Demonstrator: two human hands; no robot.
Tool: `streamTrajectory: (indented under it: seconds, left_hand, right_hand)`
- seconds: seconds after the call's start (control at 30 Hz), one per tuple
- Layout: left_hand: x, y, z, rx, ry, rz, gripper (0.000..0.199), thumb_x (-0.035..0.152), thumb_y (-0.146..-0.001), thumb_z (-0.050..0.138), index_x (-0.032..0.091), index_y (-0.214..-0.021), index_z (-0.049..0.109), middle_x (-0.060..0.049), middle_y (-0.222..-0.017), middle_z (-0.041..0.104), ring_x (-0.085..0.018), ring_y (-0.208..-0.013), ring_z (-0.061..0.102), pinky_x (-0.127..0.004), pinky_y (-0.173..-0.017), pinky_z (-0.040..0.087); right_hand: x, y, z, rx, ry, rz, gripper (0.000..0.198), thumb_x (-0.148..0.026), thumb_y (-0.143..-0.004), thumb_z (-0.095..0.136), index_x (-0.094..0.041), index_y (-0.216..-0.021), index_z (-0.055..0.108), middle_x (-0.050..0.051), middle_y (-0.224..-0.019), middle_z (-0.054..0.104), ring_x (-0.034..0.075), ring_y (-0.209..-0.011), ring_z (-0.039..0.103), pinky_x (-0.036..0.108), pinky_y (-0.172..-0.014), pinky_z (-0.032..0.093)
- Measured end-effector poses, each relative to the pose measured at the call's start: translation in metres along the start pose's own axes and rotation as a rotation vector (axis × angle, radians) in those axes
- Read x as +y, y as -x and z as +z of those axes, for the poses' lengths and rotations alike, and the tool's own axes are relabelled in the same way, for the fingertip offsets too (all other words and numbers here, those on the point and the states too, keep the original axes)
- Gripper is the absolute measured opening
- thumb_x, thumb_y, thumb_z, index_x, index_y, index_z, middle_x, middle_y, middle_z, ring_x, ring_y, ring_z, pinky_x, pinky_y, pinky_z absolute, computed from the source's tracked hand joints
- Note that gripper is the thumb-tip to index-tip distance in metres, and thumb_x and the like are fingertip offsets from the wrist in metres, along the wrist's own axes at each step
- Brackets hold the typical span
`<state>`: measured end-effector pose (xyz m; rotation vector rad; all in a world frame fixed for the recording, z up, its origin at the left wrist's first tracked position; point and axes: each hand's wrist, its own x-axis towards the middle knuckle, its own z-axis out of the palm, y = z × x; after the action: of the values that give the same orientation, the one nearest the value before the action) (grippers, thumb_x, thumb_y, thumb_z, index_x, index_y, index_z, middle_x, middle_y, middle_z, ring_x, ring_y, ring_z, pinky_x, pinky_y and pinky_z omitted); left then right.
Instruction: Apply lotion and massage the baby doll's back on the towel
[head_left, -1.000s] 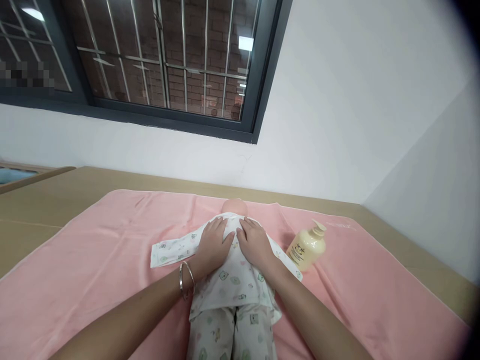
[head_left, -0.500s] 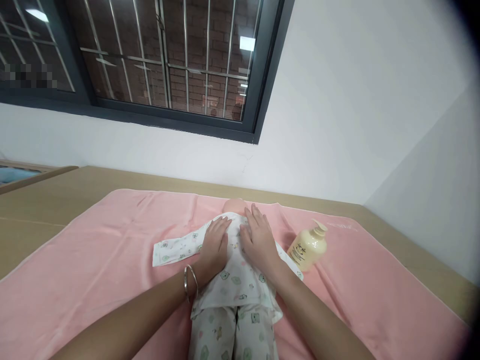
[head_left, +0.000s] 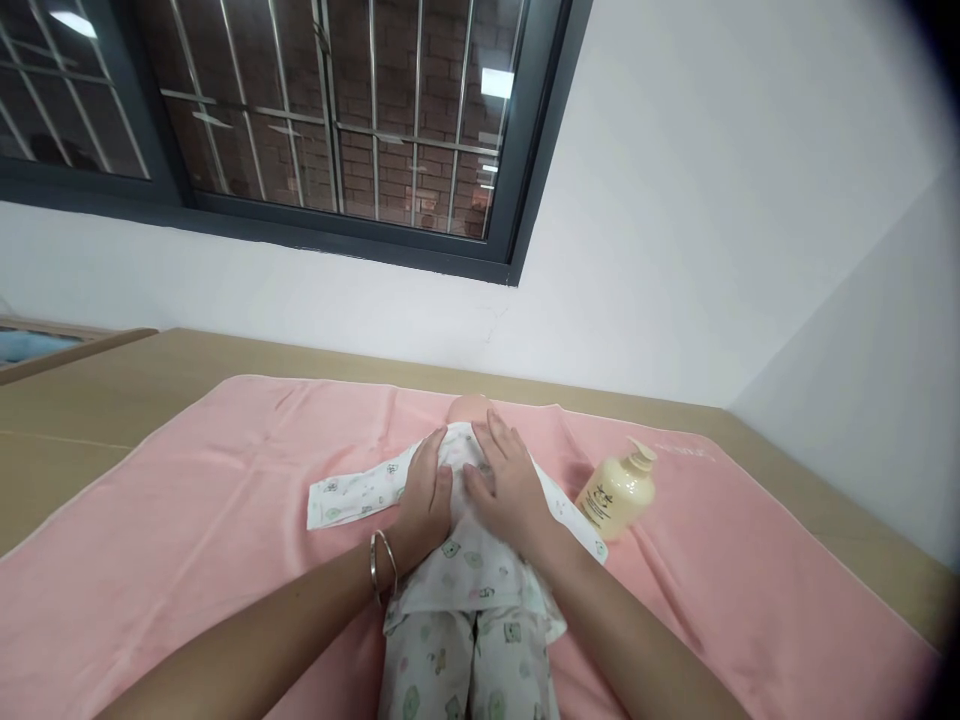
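Observation:
A baby doll lies on its back, dressed in a white top (head_left: 480,575) and matching trousers (head_left: 429,660) printed with small green figures. Its smooth head (head_left: 469,408) shows only in part beyond the collar. My left hand (head_left: 424,500) lies along the left side of the chest, fingers extended, a silver bangle at the wrist. On the right side of the chest rests my right hand (head_left: 511,488), open, with its thumb apart and reaching toward the middle. Neither hand grasps anything. One sleeve (head_left: 352,500) stretches flat to the left; the other slants down right, partly behind my forearm.
Beside the right sleeve stands a cream pump bottle (head_left: 619,495). A pink blanket (head_left: 225,530) with folds covers much of the wooden surface (head_left: 97,420). Behind it rise a white wall (head_left: 637,250) and a dark-framed barred window (head_left: 510,240).
My right hand has slid left toward the middle of the chest. The fingers of my left hand have turned to point more straight ahead. The doll and bottle stay in place.

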<state>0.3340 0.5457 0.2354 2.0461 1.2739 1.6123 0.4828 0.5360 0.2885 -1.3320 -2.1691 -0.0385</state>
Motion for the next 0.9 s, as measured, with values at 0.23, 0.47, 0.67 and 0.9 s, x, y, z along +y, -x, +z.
streamTrajectory:
  seconds: [0.23, 0.47, 0.67, 0.9]
  left_hand:
    - [-0.002, 0.001, 0.001, -0.013, 0.009, -0.036, 0.048, 0.037, -0.099, 0.025, 0.016, -0.142, 0.030, -0.015, -0.143, 0.041, -0.025, -0.134, 0.038, -0.049, -0.111, 0.030]
    - [-0.009, 0.001, 0.004, -0.018, -0.027, -0.042, 0.044, 0.035, -0.099, 0.027, 0.017, -0.138, 0.038, -0.014, -0.141, 0.045, -0.023, -0.132, 0.040, -0.049, -0.112, 0.030]
    - [-0.017, -0.001, 0.004, -0.020, -0.072, -0.054, 0.041, 0.036, -0.097, 0.032, 0.020, -0.131, 0.049, -0.010, -0.138, 0.052, -0.022, -0.129, 0.046, -0.048, -0.111, 0.036]
    - [-0.020, -0.008, 0.000, -0.065, -0.197, -0.040, 0.044, 0.039, -0.096, 0.029, 0.023, -0.123, 0.059, -0.008, -0.130, 0.060, -0.023, -0.124, 0.053, -0.044, -0.109, 0.039]
  right_hand:
    - [-0.002, 0.001, 0.003, -0.176, -0.039, -0.049, 0.051, -0.034, -0.091, 0.046, -0.018, -0.140, 0.045, 0.009, -0.152, 0.029, 0.026, -0.143, 0.019, 0.050, -0.116, 0.015]
    - [-0.004, 0.003, 0.018, -0.123, -0.012, 0.012, 0.050, -0.028, -0.091, 0.042, -0.017, -0.140, 0.045, 0.009, -0.151, 0.032, 0.027, -0.142, 0.022, 0.051, -0.115, 0.017]
    - [-0.005, 0.009, 0.033, 0.038, 0.055, 0.005, 0.059, -0.027, -0.088, 0.046, -0.018, -0.145, 0.037, 0.009, -0.153, 0.025, 0.029, -0.144, 0.016, 0.054, -0.115, 0.017]
    - [-0.010, 0.010, 0.042, 0.016, 0.042, 0.029, 0.050, -0.026, -0.092, 0.039, -0.024, -0.142, 0.043, 0.005, -0.150, 0.033, 0.026, -0.141, 0.025, 0.049, -0.115, 0.022]
